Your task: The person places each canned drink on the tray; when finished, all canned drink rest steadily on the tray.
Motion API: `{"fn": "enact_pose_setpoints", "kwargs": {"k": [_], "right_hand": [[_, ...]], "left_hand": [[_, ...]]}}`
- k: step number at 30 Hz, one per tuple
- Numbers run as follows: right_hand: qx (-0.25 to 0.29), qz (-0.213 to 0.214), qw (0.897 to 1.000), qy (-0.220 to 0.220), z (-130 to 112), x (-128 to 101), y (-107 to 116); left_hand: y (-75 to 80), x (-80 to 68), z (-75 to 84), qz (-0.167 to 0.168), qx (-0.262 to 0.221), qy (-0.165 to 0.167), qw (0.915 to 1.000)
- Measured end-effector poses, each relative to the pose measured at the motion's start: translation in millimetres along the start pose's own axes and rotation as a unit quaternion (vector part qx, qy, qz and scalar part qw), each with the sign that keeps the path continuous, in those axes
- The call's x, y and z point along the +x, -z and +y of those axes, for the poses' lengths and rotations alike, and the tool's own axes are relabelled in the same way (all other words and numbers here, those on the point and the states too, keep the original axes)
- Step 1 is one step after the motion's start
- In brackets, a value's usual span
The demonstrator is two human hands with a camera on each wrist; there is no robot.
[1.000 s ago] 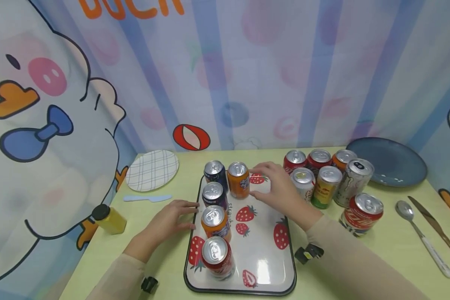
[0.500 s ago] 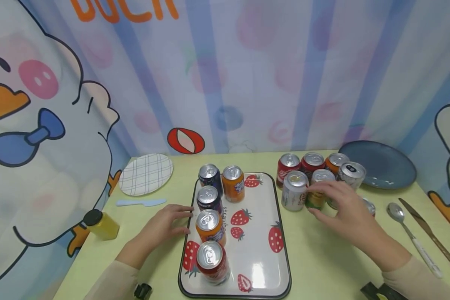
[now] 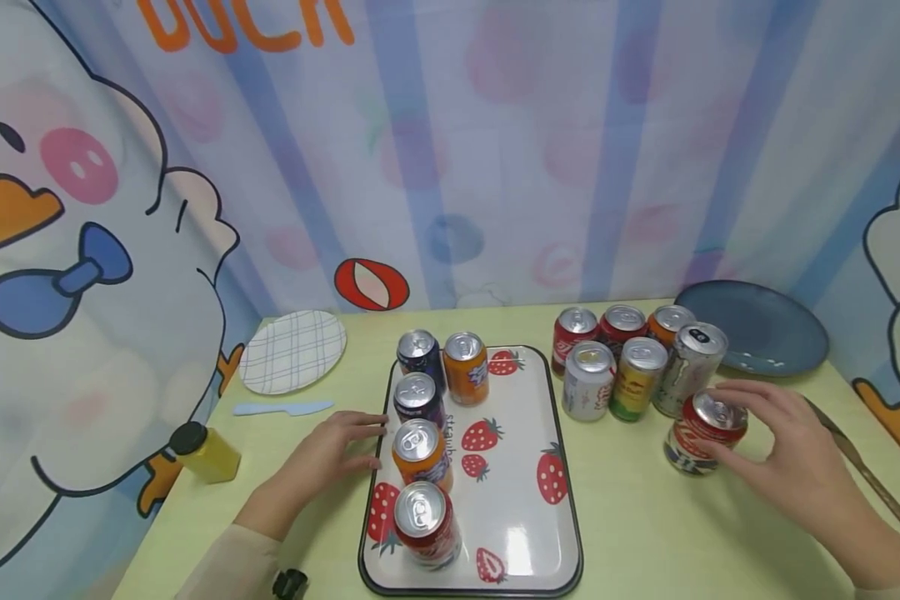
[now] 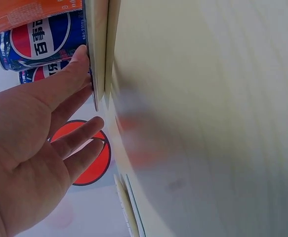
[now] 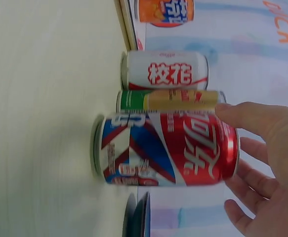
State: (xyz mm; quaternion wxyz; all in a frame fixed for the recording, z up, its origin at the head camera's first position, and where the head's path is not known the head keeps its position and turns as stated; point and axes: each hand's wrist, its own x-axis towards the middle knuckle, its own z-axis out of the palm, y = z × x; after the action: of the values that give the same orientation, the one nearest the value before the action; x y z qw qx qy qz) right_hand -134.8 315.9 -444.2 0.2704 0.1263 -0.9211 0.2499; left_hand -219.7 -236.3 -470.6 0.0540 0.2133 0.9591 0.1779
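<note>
the right hand (image 3: 795, 454) is by the red can (image 3: 696, 433) that stands alone on the yellow counter (image 3: 645, 517). its grip is wide, with fingers spread loosely around the top of the can. in the right wrist view a fingertip sits at the can's top edge (image 5: 232, 116), but the hand does not clasp the can. the can stands upright, to the right of the tray (image 3: 562, 500) and just in front of the group of cans (image 3: 633, 362).

that group has six cans standing close together: two red ones, an orange one, a white one, a green and yellow one and a tall silver one. a blue plate (image 3: 757, 337) lies behind them. a knife (image 3: 870, 483) lies on the counter to the right of the hand.

the left hand (image 3: 322, 458) lies flat on the counter, its grip holding nothing. its straight fingers touch the left rim of the tray.

five cans stand on the tray. four are in a row along its left side: a dark blue can (image 3: 418, 358) at the back, another dark blue can (image 3: 417, 398), an orange can (image 3: 420, 454) and a red can at the front (image 3: 427, 525). one more orange can (image 3: 465, 367) stands beside the back one.

far left lie a checked plate (image 3: 292, 350), a pale blue knife (image 3: 273, 408) and a small yellow bottle (image 3: 202, 450).
</note>
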Motion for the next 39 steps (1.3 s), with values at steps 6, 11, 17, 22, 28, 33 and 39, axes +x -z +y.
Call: {"fn": "enact_pose_setpoints", "kwargs": {"k": [6, 11, 17, 22, 28, 33, 39], "right_hand": [[-0.033, -0.029, 0.999, -0.028, 15, -5, 5], [-0.015, -0.022, 0.999, -0.037, 18, -8, 2], [0.010, -0.014, 0.998, -0.061, 20, -6, 1], [0.037, -0.031, 0.994, -0.101, 20, -6, 1], [0.090, -0.033, 0.986, -0.135, 9, -8, -6], [0.116, -0.034, 0.987, -0.101, -17, 0, -13], [0.173, -0.033, 0.983, -0.044, -65, 21, -33]], "left_hand": [[-2.2, 1.4, 0.6, 0.002, -0.001, 0.001, 1.0000], [-0.5, 2.4, -0.2, 0.001, 0.003, -0.001, 1.0000], [0.8, 2.8, 0.9, 0.001, 0.002, -0.003, 1.0000], [1.3, 0.6, 1.6, 0.002, 0.001, -0.006, 1.0000], [0.8, -3.1, 0.1, 0.002, 0.004, -0.008, 1.0000], [-0.1, -2.6, -0.6, 0.006, 0.003, -0.014, 0.9999], [0.0, 1.0, -0.6, 0.006, 0.009, -0.014, 0.9998]]}}
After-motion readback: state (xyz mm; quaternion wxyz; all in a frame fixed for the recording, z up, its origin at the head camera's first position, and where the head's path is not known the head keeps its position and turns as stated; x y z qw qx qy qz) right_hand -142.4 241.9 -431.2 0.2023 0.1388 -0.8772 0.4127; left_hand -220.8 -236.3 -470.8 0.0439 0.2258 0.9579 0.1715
